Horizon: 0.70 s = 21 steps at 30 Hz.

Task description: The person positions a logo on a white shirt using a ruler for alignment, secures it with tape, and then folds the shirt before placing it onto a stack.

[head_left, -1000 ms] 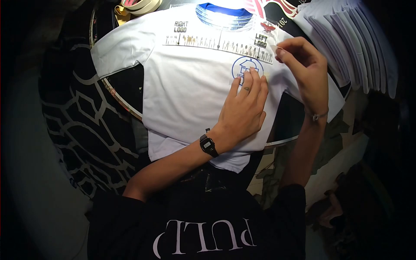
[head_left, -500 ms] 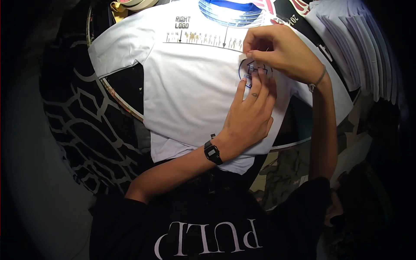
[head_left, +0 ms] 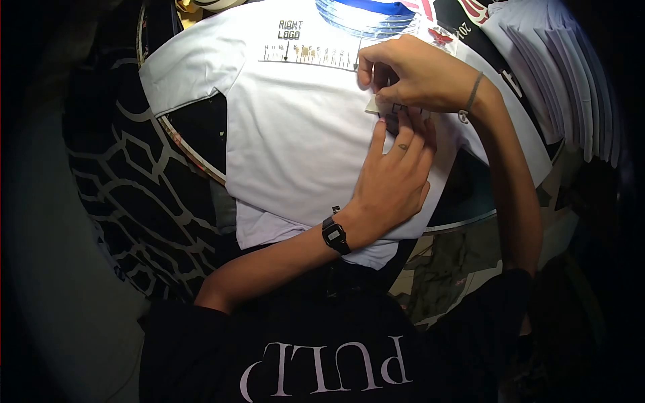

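Observation:
A white T-shirt (head_left: pixel 289 134) with a blue collar lies spread on a dark round surface. My left hand (head_left: pixel 393 178), wearing a black watch, rests on the shirt's chest with its fingers stretched out, the tips against a clear film with a dark printed design. Just above those fingertips, my right hand (head_left: pixel 410 77) pinches the film's lifted edge (head_left: pixel 371 105) between thumb and forefinger. Most of the film is hidden under both hands. Near the collar, a printed ruler marking (head_left: pixel 309 55) labelled "RIGHT LOGO" appears on the shirt.
A stack of folded white shirts (head_left: pixel 557 74) stands at the right. A red emblem (head_left: pixel 441 35) shows beyond my right hand. Black fabric with grey geometric lines (head_left: pixel 144 164) hangs at the left. The round surface's pale rim (head_left: pixel 191 158) curves under the shirt.
My right hand has moved left and slightly down, folding back the film's edge over the printed design. My left hand stays pressed on the shirt, shifted slightly right with the view.

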Each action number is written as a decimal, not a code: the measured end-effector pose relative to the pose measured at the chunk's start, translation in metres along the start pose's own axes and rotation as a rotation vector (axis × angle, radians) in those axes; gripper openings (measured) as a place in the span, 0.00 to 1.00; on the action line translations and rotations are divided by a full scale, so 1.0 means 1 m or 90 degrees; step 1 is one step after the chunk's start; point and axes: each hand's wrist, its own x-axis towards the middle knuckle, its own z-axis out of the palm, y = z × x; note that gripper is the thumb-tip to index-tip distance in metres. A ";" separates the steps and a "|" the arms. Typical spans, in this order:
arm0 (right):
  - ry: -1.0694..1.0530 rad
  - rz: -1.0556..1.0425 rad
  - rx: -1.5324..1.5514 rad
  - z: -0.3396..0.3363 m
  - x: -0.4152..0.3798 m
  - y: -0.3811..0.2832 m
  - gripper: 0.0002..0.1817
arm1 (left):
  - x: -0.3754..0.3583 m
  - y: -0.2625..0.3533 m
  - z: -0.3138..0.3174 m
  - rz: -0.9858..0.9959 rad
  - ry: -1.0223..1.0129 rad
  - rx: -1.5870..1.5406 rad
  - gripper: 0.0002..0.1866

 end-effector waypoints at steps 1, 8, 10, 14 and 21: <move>-0.018 0.003 -0.006 0.000 0.001 -0.001 0.09 | 0.000 0.000 0.001 -0.001 0.000 0.001 0.43; 0.011 -0.054 -0.005 0.007 0.002 0.007 0.09 | -0.001 0.001 0.001 -0.008 -0.011 -0.006 0.44; 0.026 -0.069 -0.017 0.008 0.002 0.008 0.09 | -0.001 0.001 0.001 -0.007 -0.010 -0.005 0.44; 0.021 -0.072 -0.032 0.008 0.000 0.003 0.10 | -0.001 -0.001 0.001 0.001 -0.012 -0.011 0.43; 0.049 -0.072 -0.039 0.010 0.002 0.003 0.10 | -0.001 -0.001 0.002 0.003 -0.007 -0.025 0.41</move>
